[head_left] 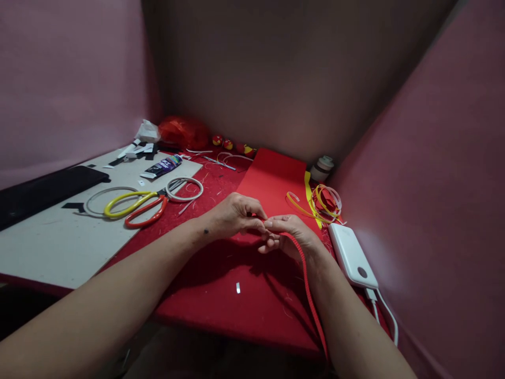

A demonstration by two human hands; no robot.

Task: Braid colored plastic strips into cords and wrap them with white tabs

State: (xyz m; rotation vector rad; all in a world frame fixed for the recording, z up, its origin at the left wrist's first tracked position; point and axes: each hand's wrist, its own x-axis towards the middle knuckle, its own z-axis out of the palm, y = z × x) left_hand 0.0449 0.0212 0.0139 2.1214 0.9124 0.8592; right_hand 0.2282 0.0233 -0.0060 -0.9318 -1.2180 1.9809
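A thin red ribbed strip (305, 273) runs from my fingers down over the table's front edge, past the inside of my right forearm. My right hand (294, 231) pinches its upper end between thumb and fingers. My left hand (242, 215) meets it there, thumb and forefinger closed at the same end of the strip; the exact tip is hidden by the fingers. Both hands are just above the red cloth-covered table (197, 305). A small white piece (238, 288) lies on the cloth below them. Beyond my hands rests a flat red sheet (272, 173).
Yellow-and-red-handled scissors (145, 210) lie on a pale board (47, 242) at left, near a glue tube (162, 166) and a black case (51, 192). At right are coiled yellow and white strips (325, 202), a white power bank (353, 255) with a cable, and a small jar (322, 168).
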